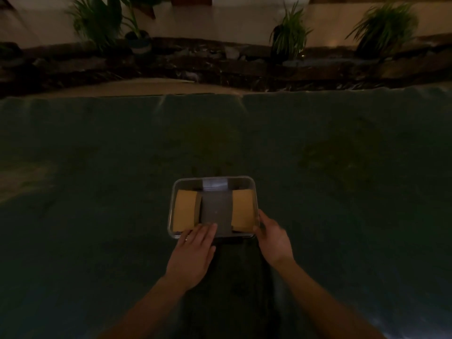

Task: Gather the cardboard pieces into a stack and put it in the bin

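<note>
Resting inside clear bin (pixel 254 192), cardboard stack (pixel 216 211) already lay flat: tan pieces showed either side of grey strip across middle. Left hand (pixel 193 250) lay flat, fingers spread, tips over bin's near rim on stack, gripping nothing. Right hand (pixel 272 237) cupped bin's near right corner. Dim light. Task judged essentially done; only withdrawing hands left.

Dim light; dark green carpet (pixel 342 143) in front, low dark stone ledge (pixel 220 67) behind, potted plants (pixel 289 35) along pale floor (pixel 244 23).
</note>
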The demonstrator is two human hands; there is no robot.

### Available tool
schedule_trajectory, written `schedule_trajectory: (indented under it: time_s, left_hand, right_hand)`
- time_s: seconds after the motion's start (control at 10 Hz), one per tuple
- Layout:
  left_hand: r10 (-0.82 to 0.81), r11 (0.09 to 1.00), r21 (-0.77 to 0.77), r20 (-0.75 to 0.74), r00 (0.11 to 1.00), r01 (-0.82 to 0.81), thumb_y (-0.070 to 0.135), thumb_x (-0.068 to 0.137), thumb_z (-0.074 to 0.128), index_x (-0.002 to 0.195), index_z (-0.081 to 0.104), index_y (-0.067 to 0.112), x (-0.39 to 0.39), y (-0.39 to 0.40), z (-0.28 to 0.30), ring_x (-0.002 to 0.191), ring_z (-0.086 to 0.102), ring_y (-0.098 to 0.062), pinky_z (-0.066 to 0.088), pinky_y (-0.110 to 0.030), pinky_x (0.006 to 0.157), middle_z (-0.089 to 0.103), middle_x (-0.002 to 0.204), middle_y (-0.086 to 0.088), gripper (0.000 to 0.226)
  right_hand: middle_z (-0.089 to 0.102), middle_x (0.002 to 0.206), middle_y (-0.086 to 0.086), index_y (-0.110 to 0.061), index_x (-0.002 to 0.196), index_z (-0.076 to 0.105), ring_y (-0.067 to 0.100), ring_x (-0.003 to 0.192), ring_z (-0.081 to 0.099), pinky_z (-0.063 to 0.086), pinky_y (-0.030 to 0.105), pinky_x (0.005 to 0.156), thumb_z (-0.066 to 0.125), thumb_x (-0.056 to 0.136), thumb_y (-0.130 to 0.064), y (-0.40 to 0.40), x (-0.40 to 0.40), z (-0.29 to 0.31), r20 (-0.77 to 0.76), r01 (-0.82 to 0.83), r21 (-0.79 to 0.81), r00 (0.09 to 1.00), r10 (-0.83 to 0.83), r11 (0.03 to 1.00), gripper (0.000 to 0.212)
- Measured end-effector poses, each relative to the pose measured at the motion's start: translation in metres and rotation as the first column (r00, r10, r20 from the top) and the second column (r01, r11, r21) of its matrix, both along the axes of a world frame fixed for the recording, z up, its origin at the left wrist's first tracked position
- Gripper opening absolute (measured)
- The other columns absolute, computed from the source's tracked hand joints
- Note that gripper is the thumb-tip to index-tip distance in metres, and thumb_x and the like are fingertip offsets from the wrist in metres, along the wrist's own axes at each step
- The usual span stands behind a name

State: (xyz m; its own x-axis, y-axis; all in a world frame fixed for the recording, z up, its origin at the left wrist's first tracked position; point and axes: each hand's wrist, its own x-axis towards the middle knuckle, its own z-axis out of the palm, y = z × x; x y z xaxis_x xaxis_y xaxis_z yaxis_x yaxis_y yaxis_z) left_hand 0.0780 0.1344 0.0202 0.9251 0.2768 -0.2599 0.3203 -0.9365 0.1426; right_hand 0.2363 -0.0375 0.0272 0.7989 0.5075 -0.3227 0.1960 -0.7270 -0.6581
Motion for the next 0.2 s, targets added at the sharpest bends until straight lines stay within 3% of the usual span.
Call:
schedule_trajectory:
  time_s: [0.2]
  left_hand:
    - [-0.063,0.998,-0.009,-0.014,0.998,0.062,0.054,0.094,0.008,0.157,0.010,0.023,-0.0062,0.0140,0.0038,0.150,0.022,-0.019,0.015,-0.045,0.123,0.025,0.163,-0.002,0.070]
  right_hand:
    - [0.062,0.122,0.000,-0.034,0.143,0.041,0.011,0.099,0.062,0.054,0.029,0.082,0.050,0.099,-0.027,-0.0027,-0.0166,0.0176,0.163,0.013,-0.030,0.987,-0.008,0.999,0.046]
